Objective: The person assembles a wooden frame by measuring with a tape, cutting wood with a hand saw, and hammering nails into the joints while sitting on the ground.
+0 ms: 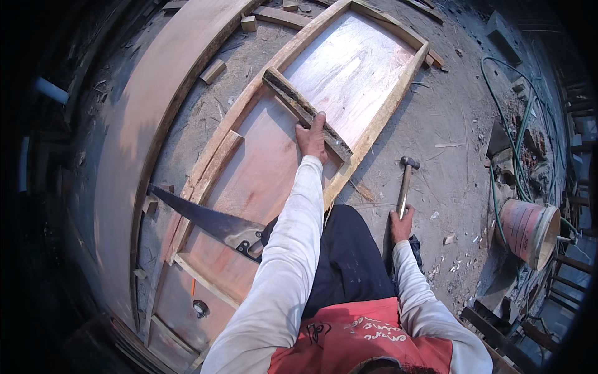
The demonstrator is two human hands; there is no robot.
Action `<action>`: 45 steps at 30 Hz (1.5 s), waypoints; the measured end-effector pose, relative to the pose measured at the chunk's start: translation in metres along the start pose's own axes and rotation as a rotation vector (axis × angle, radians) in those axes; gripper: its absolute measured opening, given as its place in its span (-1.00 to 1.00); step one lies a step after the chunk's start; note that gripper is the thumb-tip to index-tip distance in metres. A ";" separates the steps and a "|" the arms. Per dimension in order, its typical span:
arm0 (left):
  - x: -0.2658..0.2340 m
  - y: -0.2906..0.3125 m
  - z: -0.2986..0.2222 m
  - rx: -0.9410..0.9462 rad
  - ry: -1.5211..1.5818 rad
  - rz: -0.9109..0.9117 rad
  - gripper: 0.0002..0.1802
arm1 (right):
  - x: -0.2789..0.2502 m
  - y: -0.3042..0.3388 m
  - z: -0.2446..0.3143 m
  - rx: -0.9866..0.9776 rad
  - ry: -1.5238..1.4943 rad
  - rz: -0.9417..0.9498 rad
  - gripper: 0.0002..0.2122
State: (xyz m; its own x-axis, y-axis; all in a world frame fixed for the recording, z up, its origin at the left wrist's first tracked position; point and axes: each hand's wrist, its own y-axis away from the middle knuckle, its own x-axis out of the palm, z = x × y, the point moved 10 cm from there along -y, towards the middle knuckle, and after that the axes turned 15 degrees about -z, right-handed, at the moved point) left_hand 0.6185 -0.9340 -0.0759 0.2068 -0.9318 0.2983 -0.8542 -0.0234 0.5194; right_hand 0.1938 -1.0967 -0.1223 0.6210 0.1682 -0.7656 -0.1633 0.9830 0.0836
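My left hand (313, 138) grips a short wooden crosspiece (291, 100) with a dark, rough edge. The piece spans the wooden frame (367, 128) from one long side to the other, over a plywood panel (339, 68). Down by my right thigh, my right hand (402, 223) is closed round the handle of a hammer (405, 187), its dark head pointing away from me over the ground. A handsaw (208, 218) lies across the frame's near left part, its handle partly hidden by my left arm.
A long plywood-faced panel (140, 118) lies to the left, with wood offcuts (213, 71) between it and the frame. On the near panel rest a tape measure (200, 308) and an orange pencil-like stick (192, 287). At right are a tipped bucket (528, 234) and a green hose (521, 131).
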 end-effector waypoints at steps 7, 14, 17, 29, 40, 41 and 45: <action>-0.014 -0.013 0.012 0.120 -0.314 -0.212 0.27 | -0.009 0.036 0.079 0.291 -0.666 0.254 -0.58; 0.009 -0.014 0.013 0.265 -0.589 -0.128 0.00 | 0.002 0.052 0.188 0.161 -0.750 0.522 -0.60; -0.013 -0.026 0.020 0.192 -0.506 -0.180 -0.11 | 0.014 0.071 0.227 0.077 -0.652 0.634 -0.57; -0.008 0.010 -0.002 0.181 -0.689 -0.300 0.04 | 0.064 -0.023 0.353 0.054 -0.637 0.774 -0.57; -0.012 0.008 0.011 0.147 -0.657 -0.339 -0.06 | 0.120 -0.003 0.394 -0.127 -0.172 0.965 -0.53; -0.013 0.010 0.013 0.143 -0.660 -0.341 -0.06 | 0.114 -0.004 0.397 -0.155 -0.247 0.907 -0.50; -0.014 0.023 -0.014 0.429 -0.752 -0.497 -0.06 | 0.101 -0.007 0.421 -0.122 -0.638 0.718 -0.51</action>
State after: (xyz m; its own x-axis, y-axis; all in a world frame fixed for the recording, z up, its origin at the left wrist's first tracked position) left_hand 0.6029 -0.9161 -0.0573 0.3585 -0.7640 -0.5365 -0.8832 -0.4638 0.0702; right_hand 0.5801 -1.0560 0.0680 0.6358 0.7692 -0.0645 -0.7221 0.6222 0.3025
